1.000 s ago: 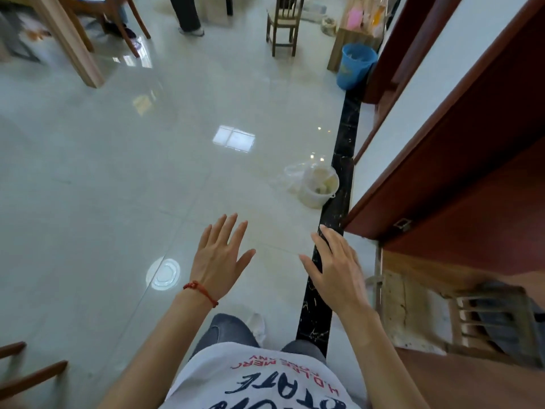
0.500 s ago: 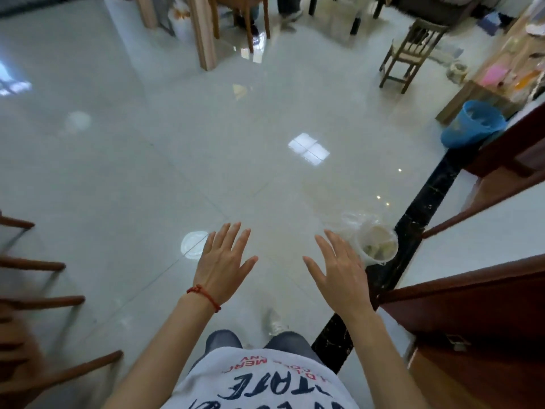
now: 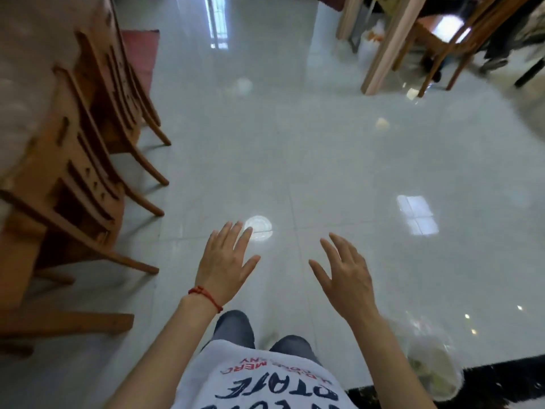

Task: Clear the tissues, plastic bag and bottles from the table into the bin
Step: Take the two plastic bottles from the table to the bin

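A white bin [image 3: 433,370] lined with a clear bag stands on the floor at the near right, pale scraps inside, blurred. The left hand [image 3: 224,264] and right hand [image 3: 345,278] hover apart, fingers spread, holding nothing. Wooden chairs [image 3: 82,160] crowd the left edge; glossy tiled floor [image 3: 324,149] lies open ahead.

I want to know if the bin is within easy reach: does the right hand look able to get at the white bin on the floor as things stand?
Probably yes. The right hand is open and holds nothing, and the bin stands low by that arm with nothing between them, though the hand points forward, away from it.
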Tool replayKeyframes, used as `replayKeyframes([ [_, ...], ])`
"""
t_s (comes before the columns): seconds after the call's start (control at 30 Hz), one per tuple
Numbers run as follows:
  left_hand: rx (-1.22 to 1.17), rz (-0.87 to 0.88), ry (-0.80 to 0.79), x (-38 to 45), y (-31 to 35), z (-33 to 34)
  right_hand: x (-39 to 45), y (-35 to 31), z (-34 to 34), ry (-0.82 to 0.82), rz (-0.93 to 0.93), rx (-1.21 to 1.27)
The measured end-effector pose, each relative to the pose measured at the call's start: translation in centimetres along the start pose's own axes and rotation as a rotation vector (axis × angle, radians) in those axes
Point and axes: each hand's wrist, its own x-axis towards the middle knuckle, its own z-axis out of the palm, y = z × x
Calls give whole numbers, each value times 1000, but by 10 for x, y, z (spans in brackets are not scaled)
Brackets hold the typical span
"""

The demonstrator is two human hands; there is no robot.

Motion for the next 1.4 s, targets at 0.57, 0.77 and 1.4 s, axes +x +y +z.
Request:
replayKeyframes([
  [0.57, -25, -145, 10, 156, -85, -13, 204, -19, 47, -86, -127, 33],
  [0.77, -46, -117, 58, 258, -130, -47, 310, -38, 56, -69, -103, 46],
  [1.4, -79, -185, 53, 568, -186, -91, 649, 12, 73, -113, -131, 80],
])
